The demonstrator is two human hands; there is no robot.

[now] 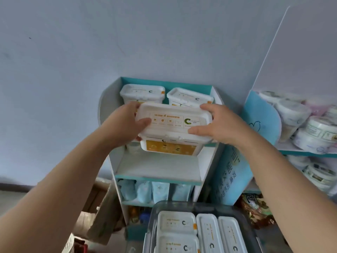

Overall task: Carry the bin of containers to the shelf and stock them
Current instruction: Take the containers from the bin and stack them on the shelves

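White lidded container (173,123) gripped at both ends by left hand (128,123) & right hand (217,123), held at top shelf (158,168) front; more containers in bin (156,209) below.

Head view (close) toward shelf (158,168)

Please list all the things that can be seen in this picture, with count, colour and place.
held container: one, white with orange label, in front of top shelf
containers on top shelf: two, white, at back
shelf unit: one, white with teal edges, against wall
blue pouches: several, lower shelf
bin: one, grey, bottom centre
containers in bin: four visible, white
round tubs: many, white, right shelf
left hand: grips container's left end
right hand: grips right end
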